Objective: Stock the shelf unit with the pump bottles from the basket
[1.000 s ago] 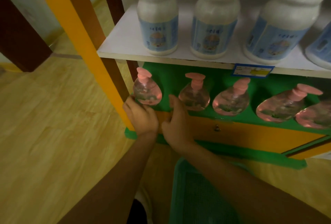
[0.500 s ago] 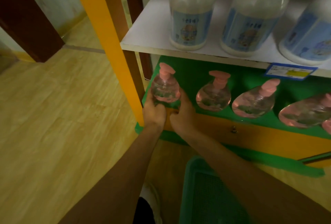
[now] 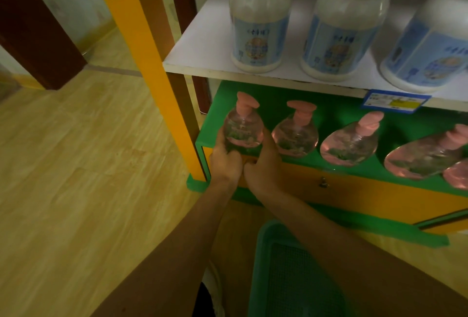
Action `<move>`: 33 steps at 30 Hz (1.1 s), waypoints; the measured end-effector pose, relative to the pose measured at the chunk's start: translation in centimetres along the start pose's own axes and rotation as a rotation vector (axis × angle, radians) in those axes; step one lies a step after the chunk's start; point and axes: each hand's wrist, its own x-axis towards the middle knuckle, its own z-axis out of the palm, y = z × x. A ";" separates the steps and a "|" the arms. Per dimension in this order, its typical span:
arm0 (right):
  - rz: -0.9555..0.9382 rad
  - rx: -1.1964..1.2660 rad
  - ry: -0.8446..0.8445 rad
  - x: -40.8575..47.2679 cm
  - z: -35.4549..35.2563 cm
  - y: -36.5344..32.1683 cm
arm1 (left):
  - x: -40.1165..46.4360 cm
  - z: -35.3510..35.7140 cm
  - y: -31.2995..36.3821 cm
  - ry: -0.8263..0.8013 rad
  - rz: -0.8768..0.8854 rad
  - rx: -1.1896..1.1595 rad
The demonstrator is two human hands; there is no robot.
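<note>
Several clear pump bottles with pink heads stand in a row on the green lower shelf [image 3: 336, 167]. The leftmost pump bottle [image 3: 243, 126] stands at the shelf's left end. My left hand [image 3: 224, 158] grips its left side and my right hand [image 3: 264, 162] grips its right side, both low on the body. The second pump bottle [image 3: 295, 134] stands just right of my right hand, and a third pump bottle [image 3: 350, 143] beyond it. The green basket [image 3: 260, 266] lies on the floor under my right forearm; its visible mesh bottom holds nothing.
A white upper shelf [image 3: 202, 50] carries large white bottles [image 3: 259, 25] with blue labels, directly over the pump heads. A yellow post [image 3: 149, 63] rises just left of the shelf. A blue price tag [image 3: 395, 101] hangs on the white shelf's edge. Wooden floor [image 3: 88, 164] spreads to the left.
Both hands closed in on the leftmost pump bottle: the right hand came over from the second bottle, and they now grip it from both sides. The view shifted left.
</note>
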 end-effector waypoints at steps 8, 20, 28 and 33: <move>-0.007 0.010 -0.042 0.0 -0.2 0.3 | -0.2 0.3 0.1 0.026 0.003 0.029; -0.015 0.006 0.002 -0.1 0.5 0.6 | -0.2 0.0 0.1 -0.002 0.007 0.074; 0.032 -0.018 0.054 -1.3 -1.1 -0.7 | -1.6 0.3 1.9 0.090 0.044 0.159; 0.021 -0.016 0.047 -2.3 -3.6 -1.6 | -2.5 0.0 3.7 0.100 0.147 0.221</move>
